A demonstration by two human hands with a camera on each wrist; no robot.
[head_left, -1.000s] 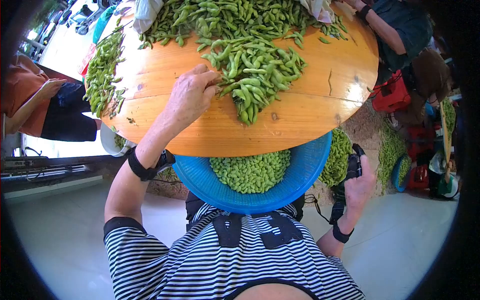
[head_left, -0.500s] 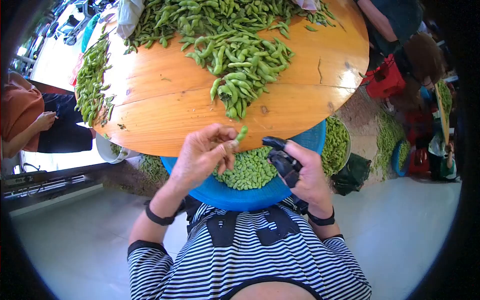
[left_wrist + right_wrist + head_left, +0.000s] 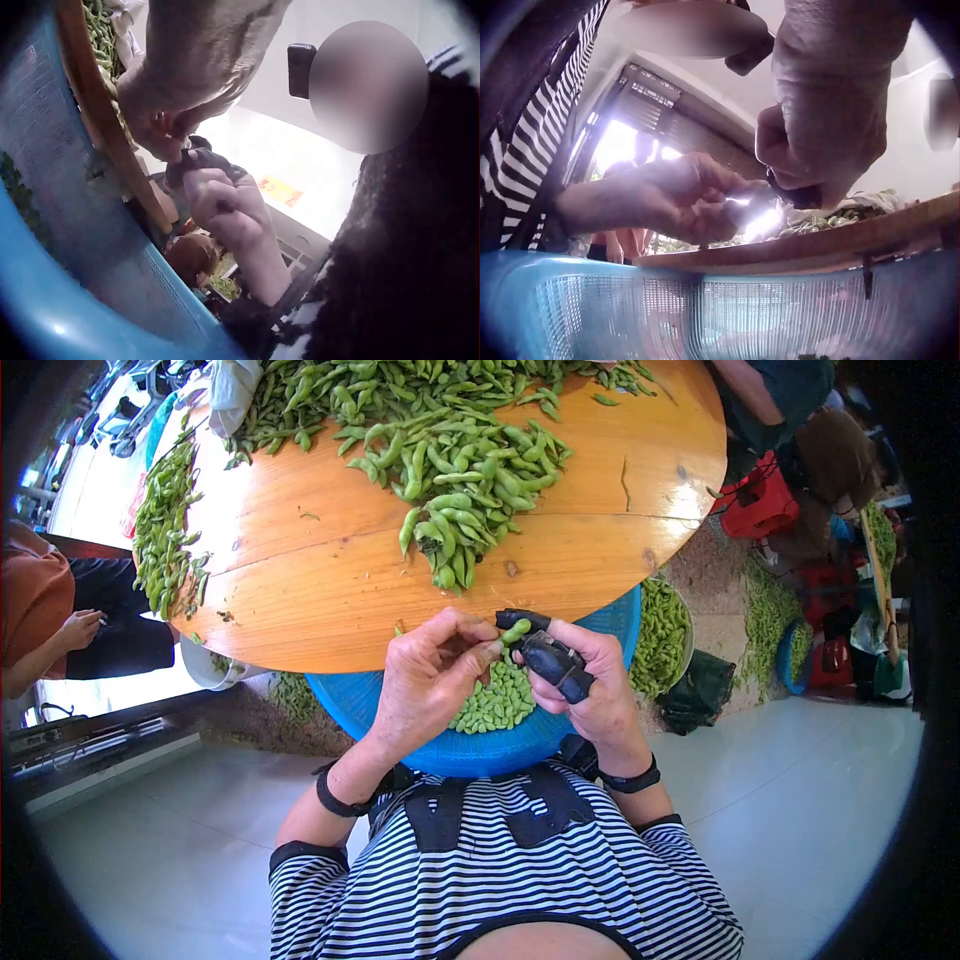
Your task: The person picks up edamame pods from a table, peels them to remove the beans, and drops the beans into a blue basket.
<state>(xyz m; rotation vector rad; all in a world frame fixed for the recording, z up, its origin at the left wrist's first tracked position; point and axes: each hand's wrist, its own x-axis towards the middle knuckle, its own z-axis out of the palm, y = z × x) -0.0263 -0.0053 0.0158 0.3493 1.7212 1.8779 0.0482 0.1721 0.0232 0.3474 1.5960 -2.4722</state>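
Observation:
In the head view my left hand [image 3: 430,675] pinches a green soybean pod [image 3: 516,631] between thumb and forefinger, over the front edge of the table. My right hand [image 3: 595,680] meets it from the other side, with black covers [image 3: 555,665] on its thumb and forefinger. Those two covered fingers close on the pod's free end. Below both hands a blue plastic basket [image 3: 345,710] holds shelled green beans [image 3: 495,705]. In the left wrist view the right hand [image 3: 225,199] touches fingertips with the left. The right wrist view shows the left hand [image 3: 682,199] above the basket's rim.
The round wooden table [image 3: 330,580] bears a large heap of pods [image 3: 460,480] and a strip of pods [image 3: 165,530] at left. A bowl of pods [image 3: 660,640] stands right of the basket, a white bucket [image 3: 208,665] left. Other people sit at both sides, near a red stool [image 3: 757,500].
My left hand has come from the pod heap back over the basket, bringing one pod. My right hand has risen from the right side and now meets it at the pod.

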